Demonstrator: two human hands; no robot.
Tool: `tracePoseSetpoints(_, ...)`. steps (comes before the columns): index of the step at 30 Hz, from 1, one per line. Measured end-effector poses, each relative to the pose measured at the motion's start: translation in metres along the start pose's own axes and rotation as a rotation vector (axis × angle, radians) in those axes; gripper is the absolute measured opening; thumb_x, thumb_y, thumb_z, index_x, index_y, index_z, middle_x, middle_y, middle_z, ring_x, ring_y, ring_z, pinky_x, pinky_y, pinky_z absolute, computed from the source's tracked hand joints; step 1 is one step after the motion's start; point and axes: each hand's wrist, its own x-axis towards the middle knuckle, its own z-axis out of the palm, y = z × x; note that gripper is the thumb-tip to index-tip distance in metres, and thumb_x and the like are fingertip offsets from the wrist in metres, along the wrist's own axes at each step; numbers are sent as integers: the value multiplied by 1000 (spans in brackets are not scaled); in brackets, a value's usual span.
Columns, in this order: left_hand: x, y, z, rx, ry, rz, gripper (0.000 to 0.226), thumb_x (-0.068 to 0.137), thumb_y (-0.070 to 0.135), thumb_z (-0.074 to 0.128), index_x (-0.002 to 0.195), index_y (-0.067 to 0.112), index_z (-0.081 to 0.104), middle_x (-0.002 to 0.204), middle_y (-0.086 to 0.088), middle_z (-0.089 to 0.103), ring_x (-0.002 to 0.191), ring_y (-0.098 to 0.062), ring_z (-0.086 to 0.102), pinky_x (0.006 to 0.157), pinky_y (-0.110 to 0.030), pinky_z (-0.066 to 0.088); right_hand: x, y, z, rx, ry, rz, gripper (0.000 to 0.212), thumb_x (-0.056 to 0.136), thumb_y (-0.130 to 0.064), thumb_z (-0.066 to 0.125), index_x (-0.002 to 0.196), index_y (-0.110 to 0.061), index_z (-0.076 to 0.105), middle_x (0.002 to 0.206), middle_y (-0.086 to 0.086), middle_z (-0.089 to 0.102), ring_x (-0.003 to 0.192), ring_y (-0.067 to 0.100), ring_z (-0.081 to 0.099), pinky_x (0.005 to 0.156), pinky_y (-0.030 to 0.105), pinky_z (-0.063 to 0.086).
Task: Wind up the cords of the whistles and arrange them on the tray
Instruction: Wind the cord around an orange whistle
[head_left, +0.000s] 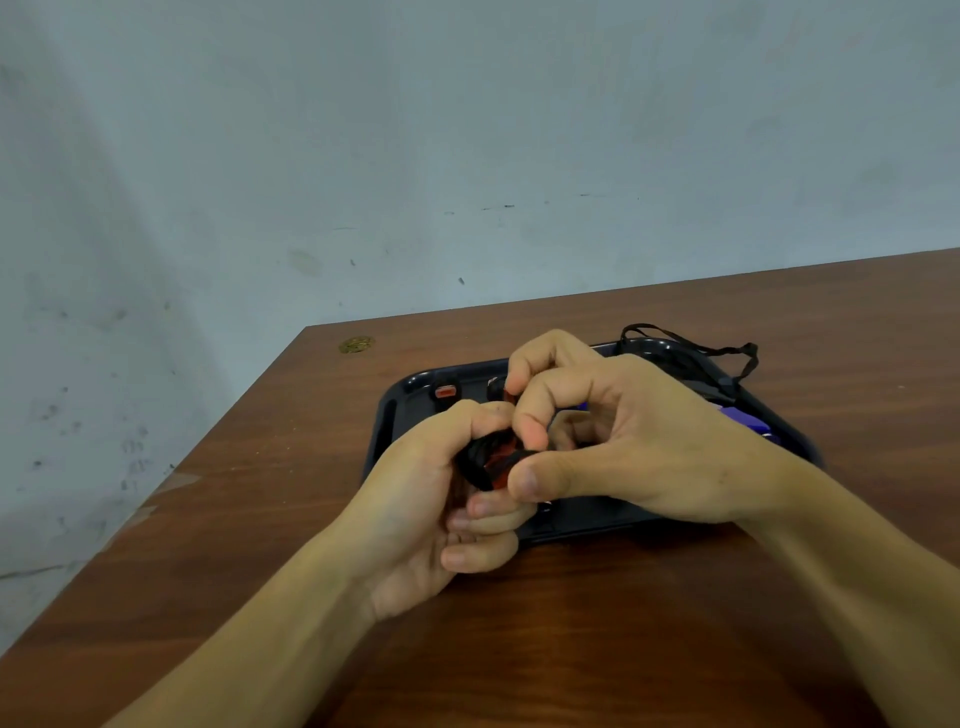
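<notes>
Both my hands meet above the near edge of a dark tray (387, 415) on the wooden table. My left hand (431, 499) grips a red whistle (493, 460) with black cord wound round it. My right hand (623, 441) pinches the same bundle from the right, thumb and forefinger on the cord. Another red whistle (445, 391) lies at the tray's far left. A blue whistle (748, 421) shows behind my right hand, mostly hidden. A loose black cord (691, 351) trails over the tray's far right rim.
The brown wooden table (571, 623) ends at its left edge, close to a pale wall. A small brass fitting (357, 344) sits near the table's far left corner. Bare tabletop lies in front of the tray and to its right.
</notes>
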Motion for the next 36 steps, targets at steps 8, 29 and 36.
tracePoseSetpoints(8, 0, 2, -3, -236, -77, -107, 32, 92, 29, 53, 65, 15, 63, 51, 5, 31, 42, -4, 17, 28, -13, 20, 1, -2, 7, -55, 100, -139, 16, 79, -38, 75, 75, -32, 61, 93, -17, 56, 70, 6, 49, 64, 33, 46)
tracePoseSetpoints(29, 6, 3, 4, -516, 132, 44, 27, 87, 20, 51, 67, 6, 62, 51, 3, 29, 30, -5, 25, 22, -14, 26, 14, 16, 35, -92, 539, -269, 13, 84, -32, 72, 84, -20, 67, 83, -3, 69, 79, 23, 67, 70, 41, 55)
tracePoseSetpoints(36, 4, 6, 1, -579, 98, 86, 33, 90, 21, 46, 70, 1, 63, 50, 2, 30, 29, -6, 26, 24, -14, 27, 14, 23, 35, -222, 519, -323, 12, 89, -24, 70, 86, -13, 73, 99, -13, 71, 99, 18, 67, 80, 32, 53)
